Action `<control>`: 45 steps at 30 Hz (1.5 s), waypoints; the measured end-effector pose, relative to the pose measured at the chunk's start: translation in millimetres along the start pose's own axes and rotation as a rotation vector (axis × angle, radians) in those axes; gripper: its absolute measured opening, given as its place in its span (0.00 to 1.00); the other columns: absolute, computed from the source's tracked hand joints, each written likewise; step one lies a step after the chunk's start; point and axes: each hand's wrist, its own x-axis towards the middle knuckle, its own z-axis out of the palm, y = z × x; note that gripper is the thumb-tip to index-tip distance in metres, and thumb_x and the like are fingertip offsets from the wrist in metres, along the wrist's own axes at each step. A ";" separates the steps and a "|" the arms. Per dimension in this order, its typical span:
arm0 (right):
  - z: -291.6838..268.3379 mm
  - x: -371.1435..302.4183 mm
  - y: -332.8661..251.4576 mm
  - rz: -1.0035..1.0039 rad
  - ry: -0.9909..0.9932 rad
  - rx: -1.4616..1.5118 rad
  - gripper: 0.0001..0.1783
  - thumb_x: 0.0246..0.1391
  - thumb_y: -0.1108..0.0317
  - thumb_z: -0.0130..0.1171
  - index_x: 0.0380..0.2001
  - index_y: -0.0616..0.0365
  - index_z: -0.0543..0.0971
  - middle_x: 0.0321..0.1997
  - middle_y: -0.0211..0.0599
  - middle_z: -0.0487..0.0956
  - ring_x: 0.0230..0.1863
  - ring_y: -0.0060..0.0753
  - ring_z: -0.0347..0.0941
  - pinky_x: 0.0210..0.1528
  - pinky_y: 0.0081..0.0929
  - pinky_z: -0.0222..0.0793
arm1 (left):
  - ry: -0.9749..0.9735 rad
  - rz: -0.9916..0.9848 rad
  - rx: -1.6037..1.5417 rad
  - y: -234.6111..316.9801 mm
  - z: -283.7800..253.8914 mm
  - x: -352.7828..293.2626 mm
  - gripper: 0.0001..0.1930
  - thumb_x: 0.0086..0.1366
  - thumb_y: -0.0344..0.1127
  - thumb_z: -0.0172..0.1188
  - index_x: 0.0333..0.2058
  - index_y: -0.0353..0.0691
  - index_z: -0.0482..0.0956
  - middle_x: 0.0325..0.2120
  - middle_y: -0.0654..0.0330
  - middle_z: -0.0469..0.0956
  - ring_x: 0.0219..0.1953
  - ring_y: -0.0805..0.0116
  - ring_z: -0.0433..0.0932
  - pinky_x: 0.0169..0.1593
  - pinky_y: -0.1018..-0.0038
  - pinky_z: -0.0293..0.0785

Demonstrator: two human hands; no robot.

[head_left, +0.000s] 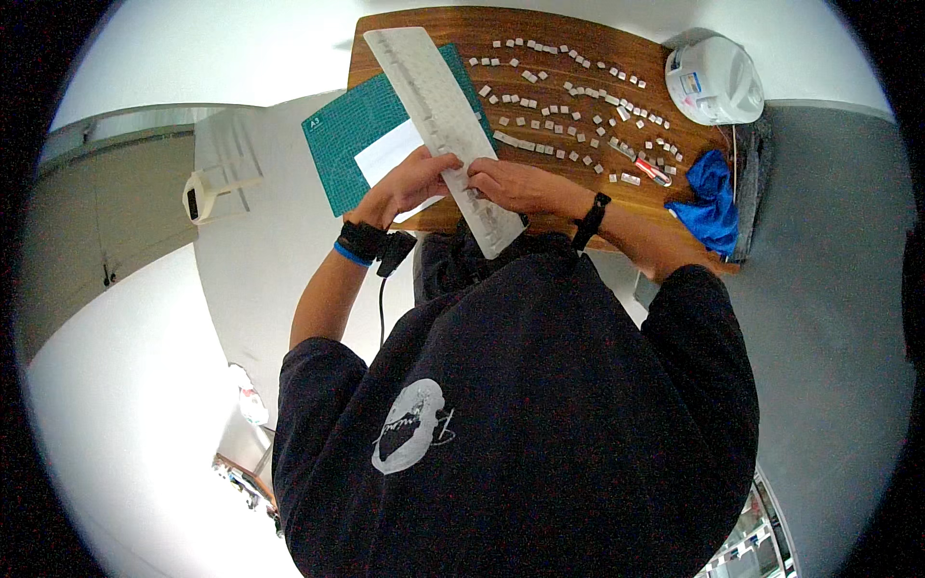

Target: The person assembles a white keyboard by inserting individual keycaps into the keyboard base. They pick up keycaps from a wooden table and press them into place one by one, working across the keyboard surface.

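A long whitish keyboard (431,89) with its keycaps off is held up at a slant over the table's near edge. My left hand (414,183) grips its left long edge, thumb on the top face. On the opposite edge my right hand (511,185) is closed, its bent fingers pressed against the keyboard. Whether something small sits in those fingertips is hidden. Loose white keycaps (529,76) lie in rough rows to the right. Under the keyboard, a green cutting mat (349,140) carries a white sheet of paper (383,156).
The wooden table (453,24) has a white lidded bucket (708,82) at its far right corner. A crumpled blue cloth (711,204) lies along the right edge, near a red-and-white handled tool (653,172). A black cable (382,308) hangs from my left wrist.
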 end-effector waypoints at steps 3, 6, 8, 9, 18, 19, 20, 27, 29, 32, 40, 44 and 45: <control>-5.6 -3.3 -5.4 0.037 -0.030 0.045 0.09 0.64 0.70 0.50 0.42 0.63 0.65 0.43 0.50 0.70 0.45 0.52 0.71 0.47 0.40 0.72 | -0.008 0.002 0.003 -0.1 1.5 0.2 0.26 0.66 0.34 0.59 0.59 0.30 0.65 0.53 0.48 0.75 0.52 0.55 0.79 0.55 0.60 0.79; -9.2 -4.1 -10.9 0.078 -0.066 0.060 0.08 0.65 0.69 0.49 0.42 0.62 0.67 0.43 0.49 0.71 0.45 0.52 0.71 0.47 0.42 0.71 | 0.024 -0.002 -0.004 1.3 4.3 -1.7 0.26 0.66 0.34 0.59 0.60 0.30 0.65 0.54 0.47 0.75 0.52 0.54 0.79 0.56 0.60 0.79; -9.9 -2.8 -10.2 0.074 -0.076 -0.052 0.09 0.65 0.67 0.50 0.43 0.61 0.70 0.42 0.49 0.71 0.44 0.52 0.71 0.48 0.42 0.71 | 0.041 -0.027 0.011 3.3 5.2 -3.3 0.27 0.66 0.35 0.58 0.60 0.30 0.64 0.54 0.47 0.75 0.52 0.54 0.79 0.56 0.60 0.78; -11.0 -5.8 -7.5 0.032 -0.009 -0.057 0.09 0.65 0.67 0.50 0.43 0.61 0.70 0.42 0.49 0.71 0.45 0.51 0.71 0.49 0.42 0.71 | 0.028 -0.013 0.018 3.7 5.6 -4.3 0.27 0.66 0.34 0.58 0.61 0.30 0.64 0.55 0.48 0.75 0.53 0.54 0.78 0.57 0.60 0.78; -11.4 -129.2 80.8 0.427 0.350 -0.114 0.13 0.67 0.65 0.49 0.49 0.60 0.74 0.43 0.44 0.75 0.45 0.43 0.75 0.47 0.36 0.72 | 0.041 -0.014 -0.033 -1.8 2.3 0.1 0.29 0.66 0.34 0.58 0.63 0.31 0.61 0.58 0.49 0.71 0.58 0.51 0.74 0.61 0.56 0.73; -4.6 -148.4 91.3 0.457 0.452 -0.182 0.13 0.68 0.65 0.49 0.50 0.60 0.74 0.42 0.44 0.76 0.45 0.42 0.75 0.47 0.36 0.72 | 0.046 -0.005 -0.036 -2.6 2.3 1.2 0.29 0.66 0.34 0.58 0.63 0.31 0.60 0.57 0.47 0.71 0.58 0.50 0.73 0.61 0.56 0.73; 1.1 -168.9 101.2 0.544 0.531 -0.246 0.14 0.68 0.65 0.49 0.51 0.60 0.74 0.42 0.43 0.76 0.44 0.41 0.75 0.47 0.35 0.72 | 0.028 -0.005 -0.032 -2.9 2.6 2.4 0.31 0.64 0.33 0.60 0.63 0.32 0.61 0.58 0.49 0.71 0.58 0.51 0.73 0.61 0.56 0.73; 34.4 -295.3 133.9 1.008 0.962 0.022 0.15 0.66 0.61 0.56 0.49 0.59 0.76 0.41 0.37 0.80 0.41 0.28 0.76 0.44 0.27 0.72 | -0.028 0.046 0.163 -3.6 12.6 3.5 0.33 0.58 0.28 0.67 0.62 0.35 0.65 0.57 0.52 0.73 0.58 0.53 0.74 0.62 0.58 0.71; 39.8 -310.2 139.8 1.093 1.051 0.087 0.16 0.65 0.60 0.58 0.50 0.59 0.76 0.41 0.37 0.80 0.40 0.28 0.76 0.44 0.27 0.72 | -0.051 0.037 0.180 -3.3 14.1 4.6 0.33 0.58 0.27 0.66 0.61 0.33 0.65 0.57 0.50 0.73 0.58 0.52 0.74 0.62 0.58 0.72; 44.9 -317.5 139.5 0.974 1.116 -0.081 0.14 0.62 0.60 0.61 0.44 0.60 0.79 0.39 0.37 0.79 0.41 0.32 0.77 0.43 0.31 0.72 | -0.068 -0.007 0.172 -5.0 15.0 5.3 0.31 0.60 0.27 0.64 0.61 0.30 0.64 0.56 0.46 0.73 0.59 0.51 0.73 0.62 0.57 0.72; 52.5 -318.5 154.7 1.063 1.042 -0.379 0.15 0.61 0.60 0.61 0.40 0.61 0.80 0.37 0.47 0.79 0.40 0.45 0.77 0.43 0.36 0.72 | -0.202 -0.045 -0.079 6.8 23.3 -1.8 0.33 0.64 0.34 0.65 0.64 0.33 0.60 0.59 0.49 0.70 0.60 0.51 0.72 0.62 0.54 0.72; 50.6 -308.0 150.2 1.071 1.065 -0.450 0.17 0.59 0.57 0.61 0.40 0.62 0.80 0.38 0.46 0.79 0.38 0.45 0.77 0.43 0.38 0.72 | -0.241 0.041 -0.165 22.4 36.0 -9.9 0.30 0.68 0.35 0.60 0.64 0.35 0.59 0.60 0.48 0.70 0.58 0.51 0.74 0.58 0.53 0.76; 47.1 -306.4 140.8 1.120 1.099 -0.418 0.17 0.59 0.57 0.62 0.40 0.62 0.80 0.37 0.46 0.79 0.38 0.45 0.77 0.43 0.38 0.72 | -0.182 0.049 -0.151 25.6 38.5 -11.6 0.29 0.68 0.35 0.60 0.64 0.34 0.60 0.60 0.48 0.70 0.58 0.50 0.74 0.59 0.53 0.76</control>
